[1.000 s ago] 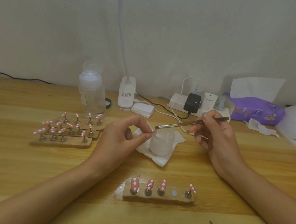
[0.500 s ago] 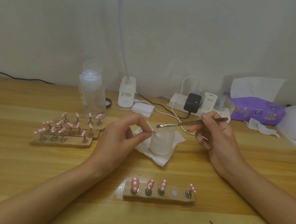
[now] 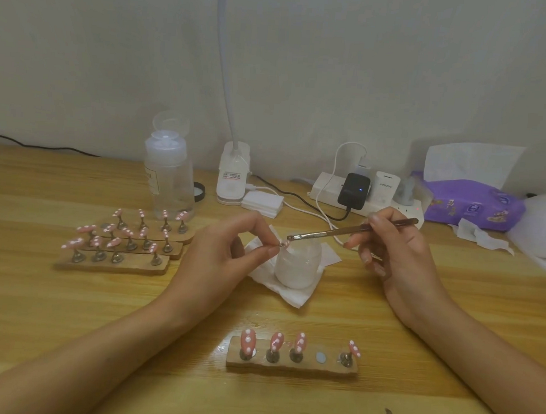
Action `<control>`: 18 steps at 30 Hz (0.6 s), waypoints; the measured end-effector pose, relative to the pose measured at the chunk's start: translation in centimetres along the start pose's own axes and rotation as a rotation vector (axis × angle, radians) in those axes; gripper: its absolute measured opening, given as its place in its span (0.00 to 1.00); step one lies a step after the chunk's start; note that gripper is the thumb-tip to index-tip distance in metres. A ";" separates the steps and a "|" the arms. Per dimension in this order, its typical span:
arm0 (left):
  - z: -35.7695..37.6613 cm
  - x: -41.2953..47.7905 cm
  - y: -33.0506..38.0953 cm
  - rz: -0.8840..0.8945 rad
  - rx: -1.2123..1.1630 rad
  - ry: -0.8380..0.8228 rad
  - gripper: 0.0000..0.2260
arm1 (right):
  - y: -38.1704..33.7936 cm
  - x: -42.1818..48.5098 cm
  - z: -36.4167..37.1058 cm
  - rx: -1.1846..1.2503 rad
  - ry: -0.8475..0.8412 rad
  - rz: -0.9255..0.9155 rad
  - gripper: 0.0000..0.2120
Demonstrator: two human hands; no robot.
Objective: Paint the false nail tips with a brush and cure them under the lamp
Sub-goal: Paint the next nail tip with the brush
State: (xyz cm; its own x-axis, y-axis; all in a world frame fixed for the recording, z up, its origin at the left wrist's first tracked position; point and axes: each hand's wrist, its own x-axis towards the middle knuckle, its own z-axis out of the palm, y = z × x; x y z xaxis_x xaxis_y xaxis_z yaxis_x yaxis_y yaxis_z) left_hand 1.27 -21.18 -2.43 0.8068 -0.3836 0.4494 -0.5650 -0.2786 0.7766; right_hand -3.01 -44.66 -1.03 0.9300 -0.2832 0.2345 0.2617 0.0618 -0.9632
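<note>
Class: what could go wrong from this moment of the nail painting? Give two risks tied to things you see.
The left hand pinches the small pink nail tip by fingertips over the frosted white jar; pressure from the thin metal brush in the right hand might knock it loose.
The near wooden strip of painted tips lies between both forearms; a dropped wrist could smear them.

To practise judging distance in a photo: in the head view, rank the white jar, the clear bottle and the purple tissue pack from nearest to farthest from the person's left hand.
From the left hand:
1. White jar: just right of its fingertips.
2. Clear bottle: behind it, to the left.
3. Purple tissue pack: far right, by the wall.
</note>
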 end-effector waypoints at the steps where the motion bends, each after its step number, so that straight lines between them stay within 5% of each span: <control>1: 0.0 0.0 0.0 -0.001 0.003 0.000 0.04 | -0.1 -0.1 0.0 0.010 -0.012 -0.003 0.08; 18: 0.0 0.0 -0.3 -0.033 -0.023 -0.006 0.03 | -0.1 -0.2 0.1 0.016 -0.021 0.009 0.09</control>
State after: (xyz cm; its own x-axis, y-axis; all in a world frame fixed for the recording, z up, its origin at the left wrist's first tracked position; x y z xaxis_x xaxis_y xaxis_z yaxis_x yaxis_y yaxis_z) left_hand 1.39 -21.07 -2.67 0.8237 -0.3799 0.4210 -0.5343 -0.2713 0.8006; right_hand -3.21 -44.56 -0.94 0.9376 -0.2621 0.2285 0.2569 0.0792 -0.9632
